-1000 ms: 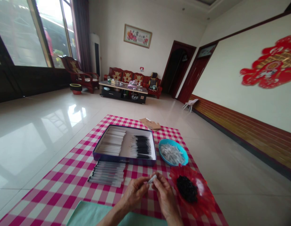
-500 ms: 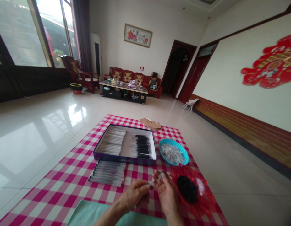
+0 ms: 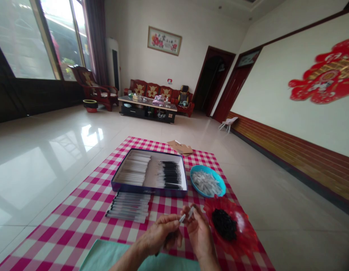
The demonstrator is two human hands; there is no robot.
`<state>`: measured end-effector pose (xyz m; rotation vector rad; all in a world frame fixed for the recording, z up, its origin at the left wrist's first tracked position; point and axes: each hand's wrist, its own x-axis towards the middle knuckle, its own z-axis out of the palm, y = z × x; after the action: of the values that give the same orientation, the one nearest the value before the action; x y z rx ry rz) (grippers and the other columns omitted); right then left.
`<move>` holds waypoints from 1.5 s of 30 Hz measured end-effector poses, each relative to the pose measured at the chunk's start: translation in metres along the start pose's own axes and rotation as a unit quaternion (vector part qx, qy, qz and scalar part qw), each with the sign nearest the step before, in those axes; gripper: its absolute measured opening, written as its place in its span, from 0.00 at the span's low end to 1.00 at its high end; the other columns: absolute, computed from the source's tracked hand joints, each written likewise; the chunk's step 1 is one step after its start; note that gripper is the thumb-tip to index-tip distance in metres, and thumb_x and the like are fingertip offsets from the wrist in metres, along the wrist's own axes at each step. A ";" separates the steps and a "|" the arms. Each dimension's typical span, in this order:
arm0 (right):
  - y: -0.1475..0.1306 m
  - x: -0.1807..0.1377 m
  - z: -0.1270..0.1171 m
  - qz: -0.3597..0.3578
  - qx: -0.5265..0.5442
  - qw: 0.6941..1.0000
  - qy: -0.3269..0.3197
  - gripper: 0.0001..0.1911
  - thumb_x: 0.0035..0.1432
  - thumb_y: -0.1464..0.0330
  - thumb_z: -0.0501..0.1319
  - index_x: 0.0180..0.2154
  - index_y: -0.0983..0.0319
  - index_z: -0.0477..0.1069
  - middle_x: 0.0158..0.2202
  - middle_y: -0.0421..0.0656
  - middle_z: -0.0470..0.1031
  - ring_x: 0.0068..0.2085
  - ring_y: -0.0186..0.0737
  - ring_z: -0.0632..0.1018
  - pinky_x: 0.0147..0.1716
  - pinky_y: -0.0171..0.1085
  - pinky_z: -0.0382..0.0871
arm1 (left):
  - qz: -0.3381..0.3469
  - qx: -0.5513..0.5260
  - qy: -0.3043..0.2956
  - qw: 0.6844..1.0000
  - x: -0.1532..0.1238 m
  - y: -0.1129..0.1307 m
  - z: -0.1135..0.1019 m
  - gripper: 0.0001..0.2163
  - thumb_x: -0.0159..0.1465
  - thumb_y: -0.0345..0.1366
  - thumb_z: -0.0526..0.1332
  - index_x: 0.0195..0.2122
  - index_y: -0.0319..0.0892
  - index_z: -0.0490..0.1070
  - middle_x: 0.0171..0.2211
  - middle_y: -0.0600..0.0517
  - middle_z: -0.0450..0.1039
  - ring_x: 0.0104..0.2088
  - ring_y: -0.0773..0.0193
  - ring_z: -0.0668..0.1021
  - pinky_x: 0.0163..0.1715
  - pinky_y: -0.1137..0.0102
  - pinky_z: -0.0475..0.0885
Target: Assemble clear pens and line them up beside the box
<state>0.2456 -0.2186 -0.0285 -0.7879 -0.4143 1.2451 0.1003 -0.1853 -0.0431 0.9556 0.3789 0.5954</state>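
My left hand (image 3: 165, 231) is closed on a slim pen (image 3: 182, 218), whose pale end sticks out past the thumb; most of it is hidden in the hand. Close beside it, my right hand (image 3: 199, 231) pinches a small clear pen cap (image 3: 191, 212) between thumb and fingers. A small gap separates cap and pen end. To the left lies a row of clear pens with dark ends (image 3: 129, 207). Behind them, a shallow box (image 3: 150, 192) holds white pen barrels (image 3: 135, 169) on its left and black refills (image 3: 171, 175) on its right.
A blue bowl (image 3: 222, 191) of clear caps stands right of the box. Nearer, a red fluted bowl (image 3: 245, 229) holds small black pieces (image 3: 224, 224). Brown cardboard (image 3: 180, 147) lies at the far edge of the checked tablecloth (image 3: 78, 226); a green cloth (image 3: 103, 254) lies in front.
The cap and pen end, which looked in line and touching before, now show a gap and the cap is tilted more upright. Both hands stay in nearly the same place.
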 end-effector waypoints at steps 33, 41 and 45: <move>-0.008 -0.011 0.006 -0.016 -0.059 0.997 -0.053 0.13 0.47 0.62 0.69 0.37 0.58 0.75 0.30 0.44 0.81 0.36 0.43 0.79 0.38 0.40 0.71 | 0.014 -0.030 -0.004 0.999 -0.003 0.007 0.001 0.15 0.48 0.30 0.58 0.37 0.35 0.77 0.21 0.52 0.72 0.19 0.70 0.67 0.22 0.74 0.58; -0.005 -0.008 0.003 -0.035 -0.077 0.996 -0.002 0.16 0.46 0.61 0.70 0.37 0.59 0.75 0.32 0.44 0.81 0.37 0.43 0.80 0.39 0.40 0.72 | 0.008 0.023 -0.018 1.000 -0.007 0.014 0.006 0.16 0.57 0.36 0.60 0.45 0.36 0.73 0.22 0.54 0.69 0.18 0.73 0.65 0.18 0.75 0.53; -0.002 -0.007 -0.003 -0.039 -0.123 0.991 -0.015 0.14 0.49 0.62 0.68 0.39 0.59 0.74 0.35 0.44 0.81 0.41 0.44 0.79 0.43 0.41 0.70 | 0.005 0.014 -0.002 1.000 -0.006 0.013 0.006 0.15 0.57 0.37 0.60 0.44 0.35 0.72 0.22 0.54 0.69 0.17 0.74 0.65 0.16 0.76 0.54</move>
<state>0.2471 -0.2263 -0.0285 -0.9544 -0.6261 1.1463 0.0949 -0.1877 -0.0283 0.9859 0.3792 0.5988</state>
